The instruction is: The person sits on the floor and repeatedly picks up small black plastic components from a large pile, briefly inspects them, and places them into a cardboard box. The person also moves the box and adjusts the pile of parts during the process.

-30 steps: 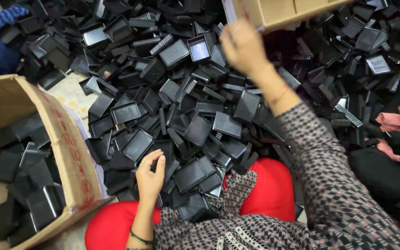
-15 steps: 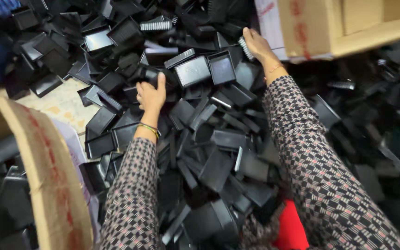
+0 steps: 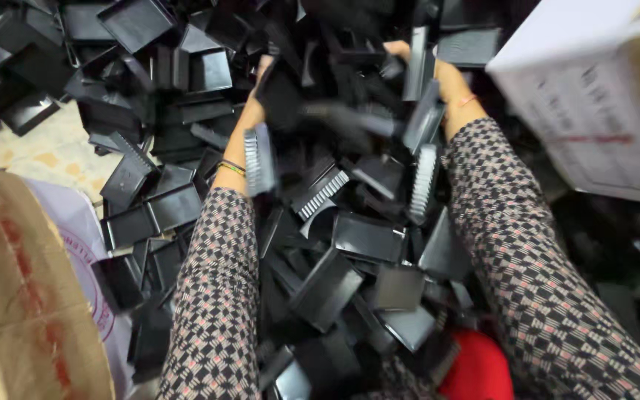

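Observation:
A deep heap of black plastic trays (image 3: 368, 237) and small black brushes (image 3: 321, 194) fills the middle of the head view. Both my patterned sleeves reach forward into it. My left hand (image 3: 252, 107), with a thin bracelet at the wrist, is closed on a dark tray piece (image 3: 281, 95) that hides its palm. My right hand (image 3: 438, 74) is curled around several black pieces; a long black brush (image 3: 416, 63) crosses its fingers. Pieces between my arms are blurred and tumbling towards me.
An open brown cardboard box (image 3: 24, 311) stands at the lower left with a white printed bag (image 3: 75, 237) beside it. A white-sided carton (image 3: 594, 111) stands at the upper right. Red cloth (image 3: 479, 370) shows near my lap. A patch of pale tiled floor (image 3: 46, 152) shows at left.
Both hands have pushed deeper into the heap and closed on pieces. Trays and brushes are now sliding towards me between my arms, and the view has moved closer in.

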Demonstrator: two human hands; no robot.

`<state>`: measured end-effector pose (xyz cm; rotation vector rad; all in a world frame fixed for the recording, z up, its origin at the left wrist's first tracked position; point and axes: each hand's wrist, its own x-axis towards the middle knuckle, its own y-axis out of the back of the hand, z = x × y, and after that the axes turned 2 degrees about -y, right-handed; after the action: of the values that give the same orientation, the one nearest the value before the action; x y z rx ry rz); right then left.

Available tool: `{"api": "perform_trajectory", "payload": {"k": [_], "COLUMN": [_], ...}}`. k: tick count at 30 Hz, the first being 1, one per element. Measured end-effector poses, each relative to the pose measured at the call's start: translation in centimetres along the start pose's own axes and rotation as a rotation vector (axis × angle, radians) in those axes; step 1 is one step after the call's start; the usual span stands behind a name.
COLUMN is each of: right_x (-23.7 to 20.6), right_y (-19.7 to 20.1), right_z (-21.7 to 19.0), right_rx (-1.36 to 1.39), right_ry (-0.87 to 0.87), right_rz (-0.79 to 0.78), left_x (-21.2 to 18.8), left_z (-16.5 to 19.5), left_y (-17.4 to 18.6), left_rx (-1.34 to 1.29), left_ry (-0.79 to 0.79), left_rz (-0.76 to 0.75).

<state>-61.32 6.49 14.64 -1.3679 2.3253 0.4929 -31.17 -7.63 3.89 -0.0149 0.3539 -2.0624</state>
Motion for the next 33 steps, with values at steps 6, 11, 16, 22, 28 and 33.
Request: {"api": "perform_trajectory", "payload": {"k": [6, 11, 16, 22, 28, 33], "right_x": [-7.3, -9.0, -12.1, -20.5, -30.4, -33.0], "right_y": [2.5, 0.1, -2.6, -1.6, 0.7, -3.2], "right_z": [2.7, 3.8, 2.8, 3.8, 7.8, 15.0], "right_rx": [-0.23, -0.566, -0.679, -0.626, -0.857, -0.92], "right_ry": [-0.014, 0.18, 0.533, 0.728, 1.044, 0.917], "right_rz": [-0.264, -0.63, -0.697, -0.412, -0.141, 0.131], "left_x": [-7.8, -16.1, -23.5, -26.5, -34.3, -41.5], "left_z": [4.0, 7.3, 9.5, 11.4, 10.7, 3.1], "left_y": [-3.5, -4.5, -4.4, -5.1, -7.7, -11.8], "left_rx": [-0.01, 0.068, 0.242, 0.507, 0.785, 1.438], "left_ry": [0.026, 0.031, 0.035, -0.001, 0.065, -0.256], "left_rz": [-0.145, -0.192, -0.25, -0.385, -0.192, 0.12]}}
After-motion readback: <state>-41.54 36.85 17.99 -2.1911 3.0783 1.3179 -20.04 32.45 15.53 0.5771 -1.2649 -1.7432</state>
